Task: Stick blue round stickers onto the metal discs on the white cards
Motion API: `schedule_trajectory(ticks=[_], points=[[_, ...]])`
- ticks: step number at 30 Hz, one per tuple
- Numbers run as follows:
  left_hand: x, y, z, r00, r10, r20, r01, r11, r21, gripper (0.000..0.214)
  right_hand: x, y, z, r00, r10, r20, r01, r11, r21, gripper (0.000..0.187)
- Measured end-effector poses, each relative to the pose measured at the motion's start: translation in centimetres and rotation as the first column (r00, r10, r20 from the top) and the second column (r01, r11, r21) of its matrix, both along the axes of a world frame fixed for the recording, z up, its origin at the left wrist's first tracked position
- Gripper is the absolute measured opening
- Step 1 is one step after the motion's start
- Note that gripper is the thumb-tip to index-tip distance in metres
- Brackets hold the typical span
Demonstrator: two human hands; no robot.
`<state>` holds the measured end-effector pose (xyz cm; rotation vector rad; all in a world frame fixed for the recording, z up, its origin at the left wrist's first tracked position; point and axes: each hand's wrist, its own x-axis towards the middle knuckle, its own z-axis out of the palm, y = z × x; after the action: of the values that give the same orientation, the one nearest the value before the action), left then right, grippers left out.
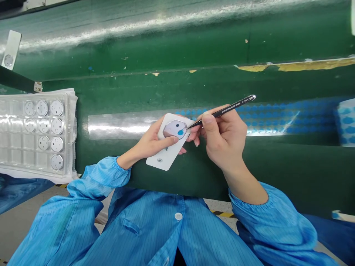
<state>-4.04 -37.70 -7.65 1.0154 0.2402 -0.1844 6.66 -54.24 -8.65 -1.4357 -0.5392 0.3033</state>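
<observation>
My left hand (153, 142) is closed on a white rectangular plate (167, 155) with an octagonal metal part (173, 128) on its upper end, thumb pressed on the part's edge. My right hand (222, 138) pinches black tweezers (224, 110) like a pen. The tweezers' tip touches a small blue round sticker (180, 132) lying on the octagonal part. Both hands hover over the green conveyor belt (177, 44), and blue sleeves cover both forearms.
A clear plastic tray (16, 147) holding several octagonal metal parts sits at the left. A clear strip carrying blue stickers (277, 114) runs along the belt, with another blue-dotted sheet (346, 122) at the right edge. A white plate (11, 48) lies far left.
</observation>
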Motion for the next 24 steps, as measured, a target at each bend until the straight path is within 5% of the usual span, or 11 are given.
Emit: schedule_trajectory(ticks=[24], points=[[0.09,0.03,0.28,0.999,-0.002,-0.049,0.000,0.999,-0.044,0.057,-0.07,0.12,0.31,1.000,0.013,0.009,-0.013,1.000,0.010,0.024]])
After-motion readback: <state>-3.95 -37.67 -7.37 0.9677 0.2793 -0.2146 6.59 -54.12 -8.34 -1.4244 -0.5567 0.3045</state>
